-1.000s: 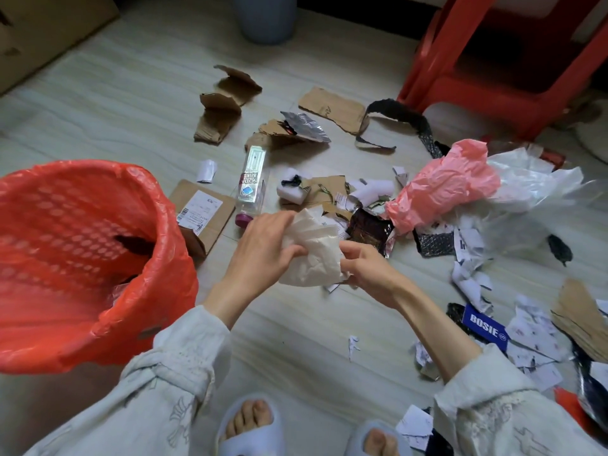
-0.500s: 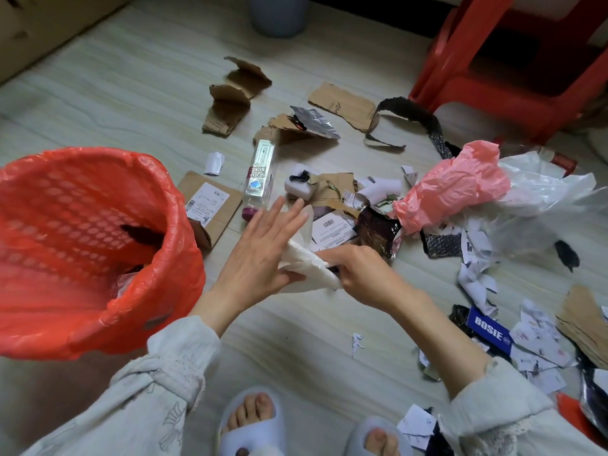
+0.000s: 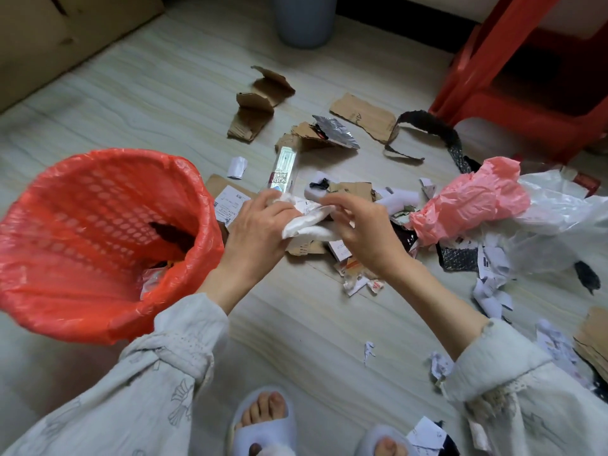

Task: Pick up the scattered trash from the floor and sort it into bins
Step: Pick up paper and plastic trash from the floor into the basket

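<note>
Both hands have risen toward the far litter since half a second ago, and the white paper wad (image 3: 307, 222) is now squeezed narrower between them. Left hand (image 3: 260, 230) grips the wad's left end with curled fingers (image 3: 273, 200); right hand (image 3: 368, 235) pinches its right end. The wad is held above the floor (image 3: 306, 320), just right of the red-lined bin (image 3: 98, 245), whose rim tilts toward the person. Directly beyond the hands lie a bottle (image 3: 284, 171) with a label reading "SODA", white foam pieces (image 3: 399, 197) and torn cardboard (image 3: 260, 105). To the right sit a pink plastic bag (image 3: 470, 199) and a clear plastic bag (image 3: 559, 222), with paper scraps (image 3: 490, 284) near them. A red stool (image 3: 526, 93) stands at far right and a grey bin (image 3: 304, 19) at far centre. Bare floor lies open near the slippers (image 3: 263, 422).
</note>
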Demonstrator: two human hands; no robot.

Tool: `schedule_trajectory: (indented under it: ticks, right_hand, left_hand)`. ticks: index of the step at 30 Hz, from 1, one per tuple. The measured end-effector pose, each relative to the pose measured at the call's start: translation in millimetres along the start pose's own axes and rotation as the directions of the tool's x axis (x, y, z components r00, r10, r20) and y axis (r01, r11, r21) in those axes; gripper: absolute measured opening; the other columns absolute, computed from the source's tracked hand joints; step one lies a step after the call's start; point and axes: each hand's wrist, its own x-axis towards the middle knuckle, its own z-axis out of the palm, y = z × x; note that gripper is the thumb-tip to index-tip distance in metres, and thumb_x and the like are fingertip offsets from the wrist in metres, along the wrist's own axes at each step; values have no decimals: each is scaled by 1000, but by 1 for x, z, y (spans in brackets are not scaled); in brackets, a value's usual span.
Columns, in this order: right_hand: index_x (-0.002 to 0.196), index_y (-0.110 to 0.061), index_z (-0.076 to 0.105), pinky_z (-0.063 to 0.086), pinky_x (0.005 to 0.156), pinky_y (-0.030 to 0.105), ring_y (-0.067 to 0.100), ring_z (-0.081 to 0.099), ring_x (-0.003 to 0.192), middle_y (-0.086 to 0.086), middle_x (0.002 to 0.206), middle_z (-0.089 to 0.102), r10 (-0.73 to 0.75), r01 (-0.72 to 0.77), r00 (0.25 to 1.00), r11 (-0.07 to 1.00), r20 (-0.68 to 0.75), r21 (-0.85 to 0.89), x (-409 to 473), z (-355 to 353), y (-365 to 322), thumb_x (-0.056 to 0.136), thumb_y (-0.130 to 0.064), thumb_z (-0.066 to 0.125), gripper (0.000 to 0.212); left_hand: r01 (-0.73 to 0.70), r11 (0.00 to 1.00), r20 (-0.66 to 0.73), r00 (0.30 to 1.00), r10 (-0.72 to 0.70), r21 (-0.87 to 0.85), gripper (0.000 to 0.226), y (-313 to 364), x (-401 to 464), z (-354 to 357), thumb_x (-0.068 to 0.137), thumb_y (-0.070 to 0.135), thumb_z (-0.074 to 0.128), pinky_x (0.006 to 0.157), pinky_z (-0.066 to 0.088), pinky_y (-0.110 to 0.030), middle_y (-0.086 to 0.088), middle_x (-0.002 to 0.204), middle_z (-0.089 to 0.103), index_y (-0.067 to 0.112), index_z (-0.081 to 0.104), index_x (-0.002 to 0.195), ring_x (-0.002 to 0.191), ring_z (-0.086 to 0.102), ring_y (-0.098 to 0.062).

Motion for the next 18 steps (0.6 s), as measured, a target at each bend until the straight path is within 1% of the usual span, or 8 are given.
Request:
schedule_trajectory:
  ticks: [3, 5, 7, 9, 12, 13, 15, 18]
  right_hand:
    - [116, -8, 60, 53, 88, 34, 17, 63, 102, 6, 112, 65, 191, -156, 978, 937, -85, 312, 21, 7, -29, 92, -4, 44, 29]
    - [120, -7, 56, 54, 87, 32, 17, 61, 105, 7, 116, 63, 289, -231, 957, 836, -41, 498, 31, 20, -50, 94, -3, 40, 30]
    - [120, -7, 57, 48, 94, 29, 16, 59, 108, 7, 118, 63, 219, -213, 975, 896, 30, 391, 37, 44, -70, 93, -3, 41, 32]
    - [122, -7, 57, 37, 100, 25, 20, 54, 115, 8, 126, 59, 22, -55, 983, 983, 182, 176, 35, 73, -81, 91, -5, 45, 33]
    - [131, -5, 49, 25, 108, 29, 26, 34, 134, 12, 143, 41, -212, 279, 852, 957, 479, -73, 30, 116, -85, 92, -17, 50, 40]
    - [130, -4, 50, 25, 111, 34, 28, 28, 138, 13, 143, 40, -262, 369, 817, 922, 514, -118, 29, 127, -82, 93, -21, 48, 40]
    - [120, -3, 60, 31, 110, 45, 30, 24, 141, 14, 136, 49, -315, 469, 783, 866, 537, -175, 30, 137, -78, 96, -31, 38, 42]
    - [98, -8, 69, 43, 98, 45, 26, 33, 136, 8, 111, 62, -328, 508, 759, 838, 562, -197, 33, 138, -70, 88, -49, 17, 67]
  left_hand:
    - [142, 989, -170, 976, -132, 46, 36, -17, -4, -31, 93, 37, 45, 77, 36, -37, -8, 91, 66, 7, 66, 90, 97, 45, -25]
    - [288, 953, -300, 921, -249, 90, 33, -34, -11, -56, 92, 37, 47, 78, 29, -35, -11, 94, 63, 8, 63, 93, 97, 41, -25]
    - [414, 904, -398, 851, -344, 105, 33, -53, -23, -76, 91, 37, 47, 81, 28, -36, -13, 94, 62, 8, 62, 94, 99, 39, -25]
    - [501, 853, -416, 814, -406, 147, 26, -70, -38, -83, 86, 32, 53, 84, 28, -38, -13, 95, 62, 8, 61, 94, 100, 37, -25]
    - [605, 755, -316, 789, -526, 254, 21, -87, -69, -75, 78, 25, 63, 83, 29, -39, -11, 96, 61, 10, 60, 93, 102, 40, -27]
    - [633, 727, -266, 773, -576, 267, 23, -90, -81, -71, 79, 27, 60, 83, 31, -41, -11, 97, 61, 10, 60, 95, 102, 42, -29]
    - [675, 684, -178, 735, -654, 277, 33, -95, -99, -67, 80, 33, 48, 80, 35, -44, -12, 97, 60, 8, 60, 97, 97, 46, -34]
    - [716, 638, -48, 675, -736, 284, 26, -103, -108, -61, 78, 17, 54, 81, 38, -47, -17, 98, 60, 4, 60, 99, 94, 46, -37]
